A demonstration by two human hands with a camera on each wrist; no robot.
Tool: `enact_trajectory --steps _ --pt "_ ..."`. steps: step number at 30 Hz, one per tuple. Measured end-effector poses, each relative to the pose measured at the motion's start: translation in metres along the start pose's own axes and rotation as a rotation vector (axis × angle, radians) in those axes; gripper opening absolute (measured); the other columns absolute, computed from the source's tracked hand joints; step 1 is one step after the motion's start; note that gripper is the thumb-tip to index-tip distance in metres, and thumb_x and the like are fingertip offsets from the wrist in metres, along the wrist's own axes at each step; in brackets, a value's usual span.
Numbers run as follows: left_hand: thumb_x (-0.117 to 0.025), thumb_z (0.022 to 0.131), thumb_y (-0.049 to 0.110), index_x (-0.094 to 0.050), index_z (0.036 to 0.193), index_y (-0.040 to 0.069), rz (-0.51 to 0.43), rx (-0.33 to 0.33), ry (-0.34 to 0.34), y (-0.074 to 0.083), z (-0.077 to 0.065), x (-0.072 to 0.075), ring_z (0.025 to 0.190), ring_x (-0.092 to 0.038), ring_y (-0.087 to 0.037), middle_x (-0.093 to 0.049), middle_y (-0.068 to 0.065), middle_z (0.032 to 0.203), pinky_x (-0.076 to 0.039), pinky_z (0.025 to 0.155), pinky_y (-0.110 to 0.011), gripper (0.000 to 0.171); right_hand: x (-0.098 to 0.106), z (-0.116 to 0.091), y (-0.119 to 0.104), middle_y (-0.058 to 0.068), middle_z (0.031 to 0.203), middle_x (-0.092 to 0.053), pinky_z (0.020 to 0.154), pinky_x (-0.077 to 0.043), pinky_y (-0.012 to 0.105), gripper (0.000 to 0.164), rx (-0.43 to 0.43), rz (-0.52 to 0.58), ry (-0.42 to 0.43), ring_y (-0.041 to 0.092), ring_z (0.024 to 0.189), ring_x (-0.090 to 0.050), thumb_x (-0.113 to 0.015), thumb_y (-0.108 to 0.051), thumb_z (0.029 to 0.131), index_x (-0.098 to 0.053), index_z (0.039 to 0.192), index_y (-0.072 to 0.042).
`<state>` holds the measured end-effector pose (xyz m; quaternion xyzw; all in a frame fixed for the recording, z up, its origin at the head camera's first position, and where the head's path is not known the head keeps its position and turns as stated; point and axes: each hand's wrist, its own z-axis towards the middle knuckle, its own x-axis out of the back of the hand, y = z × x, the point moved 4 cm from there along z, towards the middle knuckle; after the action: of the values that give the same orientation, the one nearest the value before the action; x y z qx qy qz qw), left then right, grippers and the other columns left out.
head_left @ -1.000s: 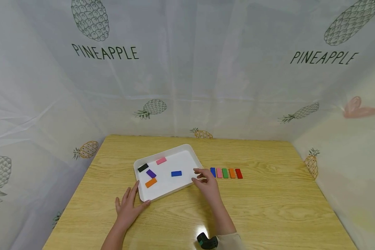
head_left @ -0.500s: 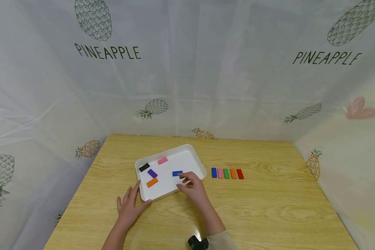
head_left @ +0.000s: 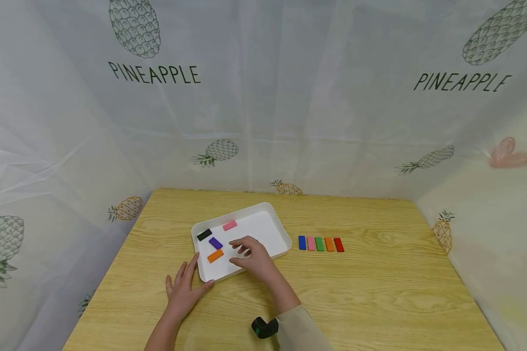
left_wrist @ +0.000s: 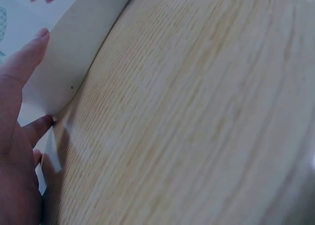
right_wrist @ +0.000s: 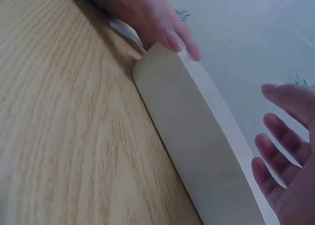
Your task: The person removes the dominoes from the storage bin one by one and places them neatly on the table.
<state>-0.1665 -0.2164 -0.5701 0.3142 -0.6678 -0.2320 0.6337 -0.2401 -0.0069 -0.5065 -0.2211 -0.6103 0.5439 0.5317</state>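
Observation:
A white tray (head_left: pixel 270 234) lies at a slant on the table. Inside it are a black block (head_left: pixel 204 235), a purple block (head_left: pixel 215 243), an orange block (head_left: pixel 215 256) and a pink block (head_left: pixel 230 225). My left hand (head_left: pixel 185 294) rests spread at the tray's near left corner, fingers and thumb touching its wall. Over the tray is my right hand (head_left: pixel 253 257), thumb and fingers apart with nothing between them, a little right of the orange and purple blocks. The blue block in the tray is hidden by that hand.
Right of the tray, a row of blocks stands on the wooden table (head_left: pixel 377 292): blue (head_left: pixel 302 243), pink (head_left: pixel 311 243), green (head_left: pixel 319 244), orange (head_left: pixel 330 244) and red (head_left: pixel 339 244). Behind the table hangs a pineapple-print curtain (head_left: pixel 325 122).
From the tray's right edge, my right hand has travelled left across it, past the blue block and now covering it. My left hand stays at the corner. The head view has shifted slightly.

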Motion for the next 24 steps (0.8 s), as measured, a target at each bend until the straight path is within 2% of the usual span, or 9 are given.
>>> enact_trajectory --steps 8,15,19,24 --pt "-0.07 0.084 0.052 -0.024 0.155 0.018 0.004 -0.024 0.02 0.002 -0.001 0.002 0.143 -0.013 -0.044 -0.036 -0.019 0.152 0.013 0.105 -0.067 0.091 -0.021 0.018 0.001 0.0 0.107 -0.064 0.081 -0.05 0.026 0.037 -0.084 -0.056 -0.107 0.021 0.095 -0.06 -0.078 -0.012 0.084 -0.069 0.119 -0.008" --pt "-0.07 0.084 0.052 -0.025 0.155 0.017 0.009 -0.037 0.028 0.002 0.0 0.001 0.143 -0.014 -0.044 -0.034 -0.022 0.152 0.012 0.105 -0.068 0.091 -0.031 0.028 0.0 0.003 0.113 -0.064 0.079 -0.049 0.023 0.038 -0.13 -0.092 -0.169 0.018 0.095 -0.059 -0.079 -0.013 0.083 -0.07 0.119 -0.01" --pt "-0.07 0.084 0.051 -0.025 0.155 0.018 0.0 -0.038 0.029 0.002 0.0 0.001 0.143 -0.014 -0.044 -0.036 -0.02 0.152 0.012 0.105 -0.068 0.091 -0.035 0.035 0.003 0.001 0.112 -0.064 0.077 -0.048 0.023 0.038 -0.168 -0.134 -0.196 0.018 0.096 -0.057 -0.081 -0.013 0.081 -0.071 0.118 -0.011" --pt "-0.07 0.084 0.052 -0.025 0.155 0.019 -0.005 -0.036 0.031 0.002 -0.001 0.002 0.143 -0.014 -0.044 -0.034 -0.021 0.152 0.012 0.105 -0.067 0.09 -0.041 0.043 0.011 0.001 0.107 -0.062 0.074 -0.047 0.023 0.036 -0.209 -0.17 -0.221 0.014 0.088 -0.053 -0.082 -0.015 0.079 -0.073 0.114 -0.014"
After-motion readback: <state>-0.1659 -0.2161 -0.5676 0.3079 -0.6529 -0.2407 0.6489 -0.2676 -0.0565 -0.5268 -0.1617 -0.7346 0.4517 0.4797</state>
